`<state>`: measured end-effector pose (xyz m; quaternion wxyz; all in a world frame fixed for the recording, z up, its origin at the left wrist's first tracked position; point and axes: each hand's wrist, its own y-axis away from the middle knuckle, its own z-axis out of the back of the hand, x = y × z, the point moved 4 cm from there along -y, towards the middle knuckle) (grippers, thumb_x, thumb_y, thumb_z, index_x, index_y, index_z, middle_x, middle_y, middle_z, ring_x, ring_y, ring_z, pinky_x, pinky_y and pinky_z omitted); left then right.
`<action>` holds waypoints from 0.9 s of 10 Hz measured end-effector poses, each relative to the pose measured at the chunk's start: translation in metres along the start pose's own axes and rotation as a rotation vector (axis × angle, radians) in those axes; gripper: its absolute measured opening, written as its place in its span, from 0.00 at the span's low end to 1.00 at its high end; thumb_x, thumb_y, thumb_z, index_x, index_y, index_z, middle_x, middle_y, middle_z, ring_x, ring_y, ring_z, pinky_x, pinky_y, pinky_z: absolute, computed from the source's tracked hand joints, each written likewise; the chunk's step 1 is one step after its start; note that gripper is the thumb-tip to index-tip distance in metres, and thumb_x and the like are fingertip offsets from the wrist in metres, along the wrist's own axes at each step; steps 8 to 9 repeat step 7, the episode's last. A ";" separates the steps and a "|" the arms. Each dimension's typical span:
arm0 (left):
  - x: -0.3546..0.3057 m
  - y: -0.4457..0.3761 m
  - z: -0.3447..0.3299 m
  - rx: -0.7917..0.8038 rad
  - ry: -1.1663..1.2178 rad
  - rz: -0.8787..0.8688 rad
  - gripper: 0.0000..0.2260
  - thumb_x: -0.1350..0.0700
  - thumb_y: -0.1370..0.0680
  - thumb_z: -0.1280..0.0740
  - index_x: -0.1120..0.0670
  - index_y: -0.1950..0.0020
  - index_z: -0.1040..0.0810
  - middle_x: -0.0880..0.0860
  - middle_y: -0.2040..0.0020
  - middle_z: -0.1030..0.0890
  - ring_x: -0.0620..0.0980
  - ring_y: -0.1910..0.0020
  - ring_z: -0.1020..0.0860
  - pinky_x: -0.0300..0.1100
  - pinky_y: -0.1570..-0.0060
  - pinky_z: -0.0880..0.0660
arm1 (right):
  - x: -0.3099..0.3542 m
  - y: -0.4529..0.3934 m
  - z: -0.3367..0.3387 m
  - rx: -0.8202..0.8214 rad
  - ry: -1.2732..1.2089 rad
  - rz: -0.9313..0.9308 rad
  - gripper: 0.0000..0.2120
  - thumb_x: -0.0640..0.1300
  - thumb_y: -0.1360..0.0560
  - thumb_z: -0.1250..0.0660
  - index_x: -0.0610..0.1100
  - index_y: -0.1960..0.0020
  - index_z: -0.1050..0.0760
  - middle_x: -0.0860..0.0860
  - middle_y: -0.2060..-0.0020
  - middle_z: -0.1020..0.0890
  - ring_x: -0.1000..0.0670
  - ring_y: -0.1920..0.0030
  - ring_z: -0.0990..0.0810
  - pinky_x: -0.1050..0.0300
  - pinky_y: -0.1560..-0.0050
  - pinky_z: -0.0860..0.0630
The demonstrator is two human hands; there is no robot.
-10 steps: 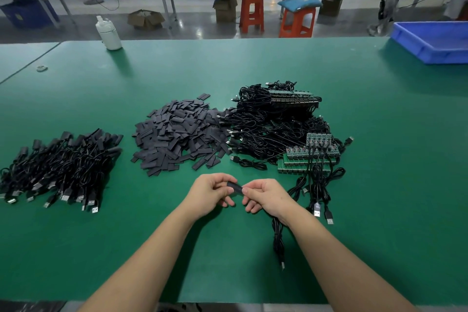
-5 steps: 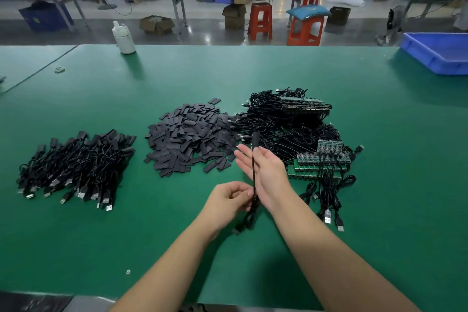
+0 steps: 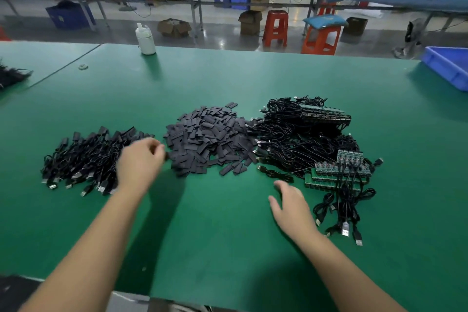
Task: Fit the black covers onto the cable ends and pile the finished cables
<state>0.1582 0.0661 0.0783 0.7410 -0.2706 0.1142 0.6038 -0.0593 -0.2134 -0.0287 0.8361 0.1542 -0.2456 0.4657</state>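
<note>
Green table (image 3: 228, 248): finished cables (image 3: 83, 159) under left hand (image 3: 139, 162), covers (image 3: 210, 139) beside.

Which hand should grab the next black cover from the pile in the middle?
Probably the left hand. It hangs right at the edge of the pile of black covers, fingers curled; blur hides whether it holds anything. The right hand lies open nearer the unfinished cables, so it suits fetching a cable.

Two bare forearms enter from bottom edge, no sleeves visible. Left hand (image 3: 140, 162) bare: no glove, ring, or watch seen; motion-blurred. Right hand (image 3: 291, 206) bare too: no glove, wrist uncovered, no strap or band. Fingernails too blurred to tell.
</note>
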 end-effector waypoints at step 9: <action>-0.088 0.081 -0.103 0.165 0.233 -0.301 0.13 0.59 0.21 0.36 0.53 0.38 0.20 0.52 0.46 0.21 0.51 0.48 0.23 0.47 0.44 0.25 | 0.024 -0.007 0.018 0.083 0.103 -0.027 0.18 0.50 0.17 0.40 0.44 0.30 0.28 0.48 0.34 0.24 0.47 0.33 0.26 0.51 0.32 0.29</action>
